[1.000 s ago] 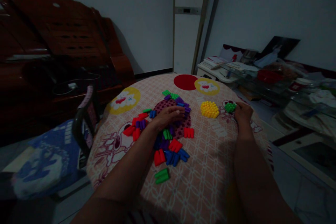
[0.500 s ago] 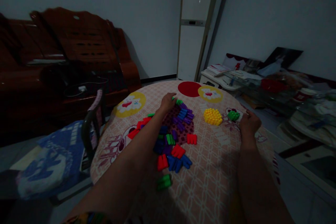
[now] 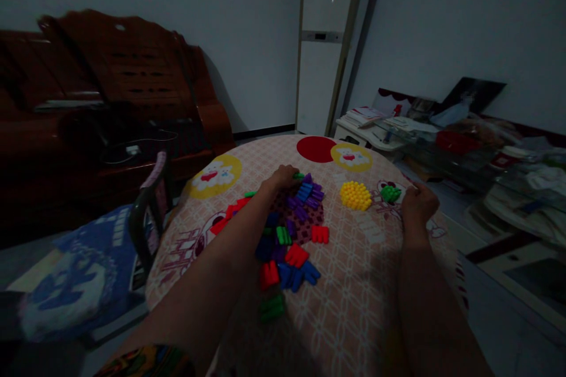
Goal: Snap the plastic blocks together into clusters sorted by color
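My left hand reaches to the far side of the block pile, its fingers closed at a green toy block. Purple toy blocks with a blue one among them lie just right of these fingertips. On the right of the table, my right hand is curled with fingertips together; whatever is in them is too small to make out. Just left of it sits a cluster of green toy blocks. Farther left stands a larger yellow block cluster. My left forearm hides part of the pile.
Red blocks, blue blocks and a green block lie nearer me on the round patterned tablecloth. A chair stands at the left. A cluttered glass-topped table is at the right, a wooden sofa behind.
My left hand has come slightly nearer and lower, with the green block at its fingertips. My right hand stays beside the green cluster. The whole view has shifted a little.
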Tool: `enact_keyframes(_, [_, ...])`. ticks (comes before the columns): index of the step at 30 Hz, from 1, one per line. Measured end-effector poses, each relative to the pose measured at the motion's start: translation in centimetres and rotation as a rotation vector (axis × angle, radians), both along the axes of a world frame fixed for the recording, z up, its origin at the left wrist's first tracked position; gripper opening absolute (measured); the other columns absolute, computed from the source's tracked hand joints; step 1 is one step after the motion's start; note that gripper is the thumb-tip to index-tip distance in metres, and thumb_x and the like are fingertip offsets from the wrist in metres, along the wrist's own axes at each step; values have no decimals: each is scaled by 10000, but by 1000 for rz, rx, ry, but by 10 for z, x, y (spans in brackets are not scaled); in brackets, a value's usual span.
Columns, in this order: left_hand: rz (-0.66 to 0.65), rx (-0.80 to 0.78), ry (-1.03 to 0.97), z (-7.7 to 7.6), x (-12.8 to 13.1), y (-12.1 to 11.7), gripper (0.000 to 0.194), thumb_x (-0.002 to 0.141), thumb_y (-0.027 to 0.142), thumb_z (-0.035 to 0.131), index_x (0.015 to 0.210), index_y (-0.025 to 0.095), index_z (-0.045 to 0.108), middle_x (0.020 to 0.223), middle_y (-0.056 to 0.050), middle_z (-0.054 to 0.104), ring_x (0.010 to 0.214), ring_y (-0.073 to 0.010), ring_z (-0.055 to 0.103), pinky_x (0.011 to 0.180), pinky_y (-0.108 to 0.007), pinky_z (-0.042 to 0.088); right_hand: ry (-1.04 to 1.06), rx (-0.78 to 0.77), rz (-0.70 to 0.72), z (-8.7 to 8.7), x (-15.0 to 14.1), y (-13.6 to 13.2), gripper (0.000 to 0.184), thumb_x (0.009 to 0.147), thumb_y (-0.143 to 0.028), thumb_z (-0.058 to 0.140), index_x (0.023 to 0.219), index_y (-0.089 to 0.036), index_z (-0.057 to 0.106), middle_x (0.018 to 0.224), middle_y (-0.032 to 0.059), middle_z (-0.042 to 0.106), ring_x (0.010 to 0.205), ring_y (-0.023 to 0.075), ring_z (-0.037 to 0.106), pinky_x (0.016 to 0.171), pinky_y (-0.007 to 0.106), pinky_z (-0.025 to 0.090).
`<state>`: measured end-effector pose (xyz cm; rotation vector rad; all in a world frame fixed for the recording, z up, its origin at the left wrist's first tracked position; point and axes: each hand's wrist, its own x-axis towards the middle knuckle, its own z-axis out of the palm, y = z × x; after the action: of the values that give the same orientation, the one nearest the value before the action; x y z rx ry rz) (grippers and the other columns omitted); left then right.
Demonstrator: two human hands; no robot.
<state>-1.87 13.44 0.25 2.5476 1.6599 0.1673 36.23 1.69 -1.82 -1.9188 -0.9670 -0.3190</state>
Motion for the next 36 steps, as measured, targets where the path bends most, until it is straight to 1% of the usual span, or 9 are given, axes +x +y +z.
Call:
enact_keyframes(5, [-15,49,-93,-4,-20,-42,244,823,349,648,999,206,741,1015,-85,723,957,-243,656,868,-301,476,-39,68,112,39,-34,-2,446,773,-235,456,1074,-76,744,1006,195,741,933,298,680,892,409,496])
enact_keyframes(9, [-12,130,-423,-6,-30,-68,193,725,358,719,846,207,722,859,-49,702,835,-225,628,771,-295,472,10,85,404,59,-88,-6,388,807,-285,491,1057,-127,742,961,137,748,875,262,689,864,386,521])
enact_keyframes(14, [-77,20,-721,2,-22,-91,200,713,371,699,713,178,647,704,16,618,713,-158,559,684,-252,432,201,1,948,50,-166,-16,317,810,-379,603,1000,-176,754,926,77,753,809,228,700,780,352,553])
enact_keyframes(17, [-156,-88,-867,6,-9,-103,257,772,414,642,722,163,632,686,22,587,670,-135,530,640,-237,410,227,-109,1120,35,-195,-19,322,790,-379,653,1031,-190,749,875,52,750,785,215,692,762,341,551])
enact_keyframes(22, [-227,-212,-1022,3,4,-112,361,874,483,515,762,157,621,662,14,548,611,-128,490,566,-237,377,445,-217,1128,21,-200,-15,214,691,-347,709,836,-190,702,696,3,689,665,191,659,610,300,537])
enact_keyframes(25, [-206,-194,-1028,-3,9,-112,348,852,479,568,718,159,595,629,20,515,586,-122,473,543,-233,357,650,-214,1072,26,-197,-15,218,638,-343,730,766,-208,616,626,-35,636,584,164,636,527,270,525])
enact_keyframes(28, [-177,-227,-1163,-9,16,-112,299,797,452,655,854,161,610,666,19,568,590,-130,530,555,-239,400,783,-208,1059,33,-200,-18,269,633,-342,731,796,-226,552,601,-60,624,535,149,633,488,256,531])
enact_keyframes(32, [-146,-281,-1291,-15,22,-113,340,751,438,716,909,160,600,729,-9,642,643,-157,617,616,-270,484,800,-191,1086,40,-198,-17,285,619,-333,749,788,-212,554,600,-50,635,516,135,629,491,247,539])
enact_keyframes(36, [-143,-257,-1259,-17,17,-111,384,784,441,688,1042,160,647,868,-56,709,734,-185,674,693,-308,537,693,32,917,53,-158,-6,282,585,-325,758,745,-207,559,643,-38,640,579,138,642,552,261,566])
